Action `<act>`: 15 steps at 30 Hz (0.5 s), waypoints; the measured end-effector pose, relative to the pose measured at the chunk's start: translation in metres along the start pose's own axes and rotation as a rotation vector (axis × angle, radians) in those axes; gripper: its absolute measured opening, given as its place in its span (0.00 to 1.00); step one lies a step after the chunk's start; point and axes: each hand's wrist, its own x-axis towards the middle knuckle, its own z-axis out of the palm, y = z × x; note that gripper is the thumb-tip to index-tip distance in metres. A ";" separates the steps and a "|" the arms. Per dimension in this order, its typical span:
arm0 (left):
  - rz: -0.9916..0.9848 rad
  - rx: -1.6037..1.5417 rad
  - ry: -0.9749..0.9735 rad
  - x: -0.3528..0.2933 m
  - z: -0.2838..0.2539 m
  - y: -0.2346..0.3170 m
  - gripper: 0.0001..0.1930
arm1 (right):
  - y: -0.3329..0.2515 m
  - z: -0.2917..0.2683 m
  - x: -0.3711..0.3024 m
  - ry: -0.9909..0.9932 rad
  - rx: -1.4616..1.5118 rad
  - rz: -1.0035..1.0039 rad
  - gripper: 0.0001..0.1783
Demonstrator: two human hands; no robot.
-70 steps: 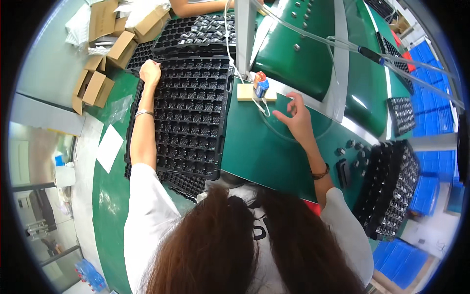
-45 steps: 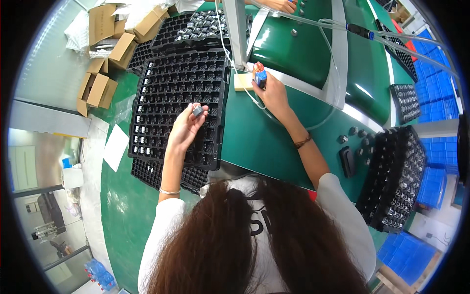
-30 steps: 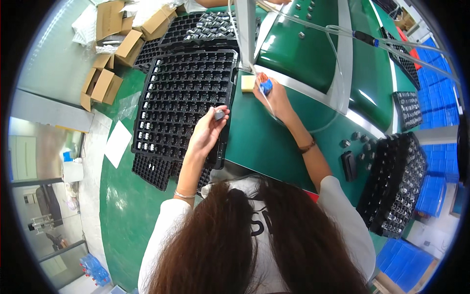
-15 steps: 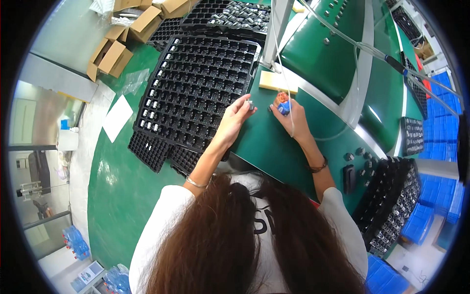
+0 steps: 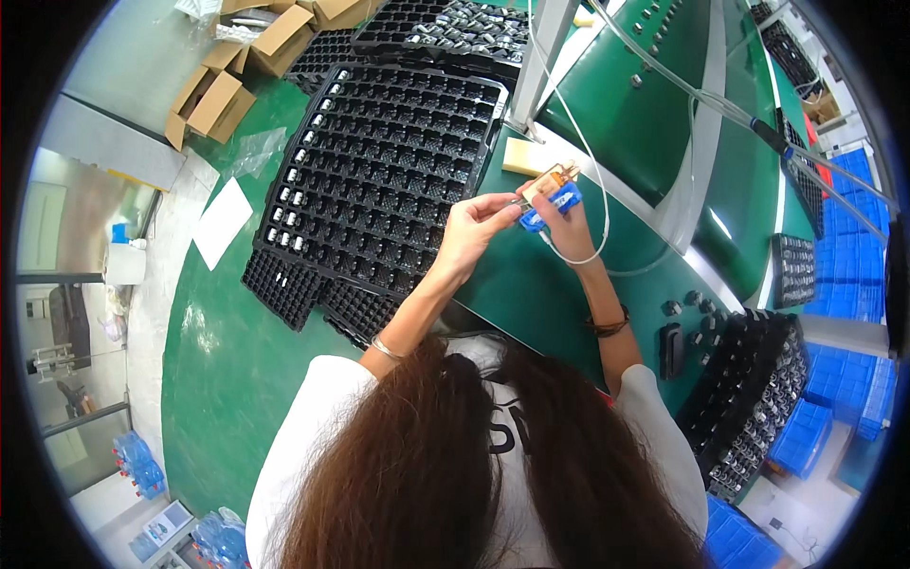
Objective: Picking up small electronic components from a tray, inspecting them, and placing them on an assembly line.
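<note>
My left hand (image 5: 471, 230) is closed in a pinch on a small metal part (image 5: 520, 202), mostly hidden by the fingers. My right hand (image 5: 572, 232) is wrapped round a blue and copper-orange hand tool (image 5: 563, 198) with a thin white hose (image 5: 604, 223) looping from it. The tool's lower blue end comes right up to the left fingertips; whether it touches the part I cannot tell. To the left lies a large black tray (image 5: 389, 180) of many pockets, with small silver parts (image 5: 297, 197) in its left-hand columns.
Behind my hands, a pale yellow block (image 5: 518, 156) rests on the green table (image 5: 512, 294) near a grey metal post (image 5: 545, 66). On the right are loose metal parts (image 5: 695, 298), a black oblong case (image 5: 671, 351) and a filled black tray (image 5: 749, 398). Cardboard boxes (image 5: 220, 100) stand far left.
My hands have come together: the left moved right with the small part. The blue and orange tool has turned, now showing more of its length, and its hose swings wider to the right.
</note>
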 end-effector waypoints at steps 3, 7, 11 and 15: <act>-0.005 0.027 0.037 0.001 0.001 -0.003 0.15 | -0.001 0.002 -0.002 -0.012 -0.007 -0.048 0.11; -0.007 -0.029 0.124 0.003 0.004 -0.011 0.15 | 0.000 0.006 -0.004 -0.024 -0.022 -0.087 0.12; 0.024 0.002 0.087 0.003 -0.001 -0.009 0.15 | -0.003 0.004 -0.002 -0.028 -0.004 0.021 0.13; 0.024 0.061 0.040 -0.001 -0.004 -0.005 0.16 | -0.005 0.009 -0.004 -0.040 0.045 0.070 0.14</act>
